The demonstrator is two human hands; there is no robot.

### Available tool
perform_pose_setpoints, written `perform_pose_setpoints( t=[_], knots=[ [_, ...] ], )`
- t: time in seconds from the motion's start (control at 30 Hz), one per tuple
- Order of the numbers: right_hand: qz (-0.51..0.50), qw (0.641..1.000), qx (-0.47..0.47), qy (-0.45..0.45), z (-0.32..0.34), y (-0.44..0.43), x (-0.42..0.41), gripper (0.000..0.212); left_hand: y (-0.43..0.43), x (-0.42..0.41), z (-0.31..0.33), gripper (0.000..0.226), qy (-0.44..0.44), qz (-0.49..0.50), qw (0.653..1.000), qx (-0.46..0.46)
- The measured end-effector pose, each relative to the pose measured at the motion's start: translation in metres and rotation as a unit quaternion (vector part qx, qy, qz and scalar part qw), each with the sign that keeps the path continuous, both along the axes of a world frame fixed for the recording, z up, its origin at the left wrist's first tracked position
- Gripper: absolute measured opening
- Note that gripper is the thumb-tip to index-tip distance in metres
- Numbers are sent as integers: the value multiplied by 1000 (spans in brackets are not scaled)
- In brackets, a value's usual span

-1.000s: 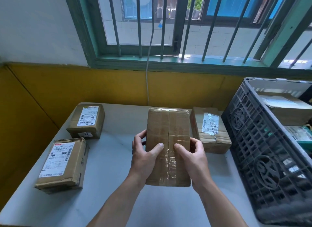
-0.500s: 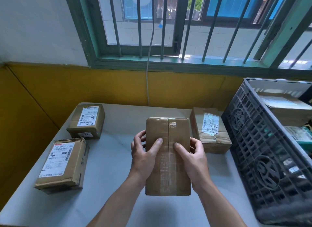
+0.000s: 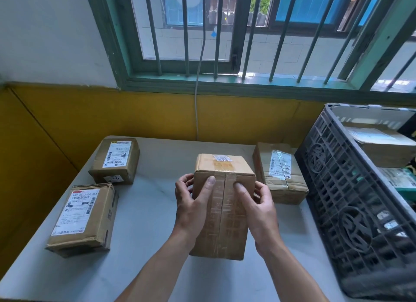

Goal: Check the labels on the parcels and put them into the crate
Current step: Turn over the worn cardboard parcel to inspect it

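Observation:
A taped brown cardboard parcel (image 3: 224, 214) is held above the middle of the table. My left hand (image 3: 191, 202) grips its left side and my right hand (image 3: 258, 205) grips its right side, with both thumbs on the near taped face. Its top face, now tipped into sight, carries a small white label (image 3: 221, 159). The dark grey slatted crate (image 3: 351, 202) stands at the right, with parcels (image 3: 380, 142) inside it.
Three more labelled parcels lie on the pale table (image 3: 144, 223): one at the front left (image 3: 83, 218), one at the back left (image 3: 116, 160), one at the back right (image 3: 280, 171) beside the crate. A yellow wall and barred window lie behind.
Both hands have tilted the held parcel's top edge away and down, so the end face with the small label has come into sight. The other parcels have not moved.

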State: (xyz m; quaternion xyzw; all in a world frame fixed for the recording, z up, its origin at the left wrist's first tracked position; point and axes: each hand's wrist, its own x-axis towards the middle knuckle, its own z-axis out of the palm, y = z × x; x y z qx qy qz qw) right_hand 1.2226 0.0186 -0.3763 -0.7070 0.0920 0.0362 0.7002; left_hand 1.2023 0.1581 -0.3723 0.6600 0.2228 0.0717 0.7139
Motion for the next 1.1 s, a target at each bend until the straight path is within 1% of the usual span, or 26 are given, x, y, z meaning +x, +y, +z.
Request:
perform_pose_setpoints(
  t=[0.13,0.2,0.27,0.33,0.4,0.47,0.5,0.53,0.57,0.6,0.63,0.67,0.73,0.8,0.87,0.93,0.97,1.0,1.07,1.1],
  knots=[
    [6,1000,-7,-15,6,0,-2,51,-3,-2,0,66,5,-6,1000,-11],
    [7,1000,-11,-19,9,-1,-1,44,-2,-1,0,68,5,3,1000,-29],
    [1,1000,-20,-23,10,-1,1,28,-1,-1,3,59,-3,19,998,-54],
    [-17,999,-27,-26,10,-2,3,16,1,-1,6,59,-8,26,998,-65],
    [-26,998,-36,-33,8,-2,4,12,1,-2,7,56,-5,26,997,-67],
    [-26,997,-51,-46,5,-3,5,6,2,-2,7,44,5,31,997,-76],
    [-21,997,-64,-40,4,-4,6,9,3,-1,6,41,10,35,996,-82],
    [-11,997,-77,-29,4,-5,6,29,4,-1,6,40,13,38,995,-88],
    [2,997,-81,-15,3,-6,7,55,4,-1,7,41,15,39,995,-91],
    [12,997,-82,-1,2,-8,8,80,4,0,7,43,17,38,995,-93],
    [23,996,-85,7,2,-9,10,101,3,0,7,48,20,36,995,-94],
    [38,995,-89,11,2,-11,11,114,3,0,8,55,24,34,995,-95],
    [59,994,-89,18,3,-13,12,125,2,0,10,65,30,26,995,-89],
    [65,994,-90,18,5,-14,11,128,2,-1,12,72,28,16,996,-82],
    [55,993,-102,9,4,-14,9,121,2,-3,11,87,11,12,997,-73],
    [39,993,-111,12,5,-14,9,114,2,-6,7,107,-19,24,998,-48],
    [32,993,-112,14,6,-13,9,111,2,-6,5,111,-29,29,999,-29],
    [23,993,-112,13,7,-13,10,107,2,-7,1,109,-34,31,999,-11],
    [-2,994,-109,11,7,-13,10,97,1,-6,-2,92,-35,31,999,4],
    [-14,994,-111,12,6,-14,10,88,0,-6,-4,83,-29,33,999,2]
  ],
)
